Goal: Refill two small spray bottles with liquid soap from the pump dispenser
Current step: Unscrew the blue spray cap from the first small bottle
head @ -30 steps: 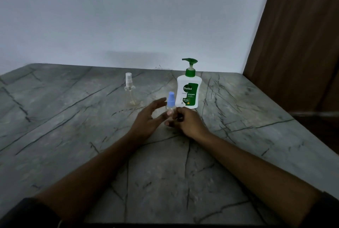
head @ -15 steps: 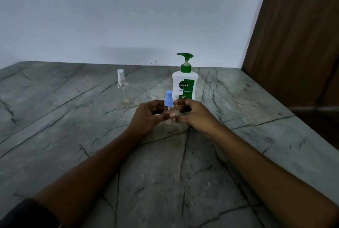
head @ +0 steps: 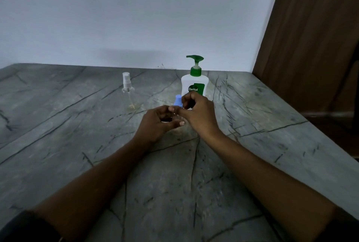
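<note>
The left hand [head: 157,123] curls round a blue-capped spray bottle [head: 178,102] as the right hand [head: 198,117] pinches its top.

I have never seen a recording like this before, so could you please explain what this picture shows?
There is no machine here: a camera worn on a person's head looks forward and down at their two bare hands. The grey marble table carries a white pump dispenser with a green pump and, left of it in the picture, a clear spray bottle with a white top. The left hand holds a blue-capped spray bottle by its body; the right hand pinches at its cap.
</note>
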Demonstrator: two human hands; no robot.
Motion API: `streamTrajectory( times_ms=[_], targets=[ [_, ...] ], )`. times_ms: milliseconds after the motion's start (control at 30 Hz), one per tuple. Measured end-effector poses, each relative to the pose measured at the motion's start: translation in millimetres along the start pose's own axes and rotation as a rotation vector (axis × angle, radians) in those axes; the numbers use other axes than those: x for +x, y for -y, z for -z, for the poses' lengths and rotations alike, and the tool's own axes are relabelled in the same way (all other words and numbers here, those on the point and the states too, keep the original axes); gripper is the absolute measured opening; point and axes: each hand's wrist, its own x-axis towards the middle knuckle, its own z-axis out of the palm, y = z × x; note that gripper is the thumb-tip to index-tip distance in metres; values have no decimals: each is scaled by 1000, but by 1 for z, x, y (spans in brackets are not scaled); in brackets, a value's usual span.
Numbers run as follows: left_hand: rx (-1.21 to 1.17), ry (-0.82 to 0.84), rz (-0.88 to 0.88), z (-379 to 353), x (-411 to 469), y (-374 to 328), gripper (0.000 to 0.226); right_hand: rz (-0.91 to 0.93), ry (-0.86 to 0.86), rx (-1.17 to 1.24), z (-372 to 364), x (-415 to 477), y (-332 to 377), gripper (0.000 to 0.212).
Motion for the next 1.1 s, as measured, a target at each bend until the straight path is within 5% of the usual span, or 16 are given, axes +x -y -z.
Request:
streamTrajectory(
  times_ms=[333,600,900,1100],
  targets=[
    [-17,11,-33,0,-2,-2,24,101,74,3,4,4,-7,17],
    [-65,15,4,0,-1,0,26,-161,471,367,25,16,-18,57],
    [-15,31,-54,1,-2,-2,30,-16,74,74,2,-3,-9,36],
    [-66,21,-32,0,-2,-2,27,-72,306,221,16,4,-15,26]
  ],
)
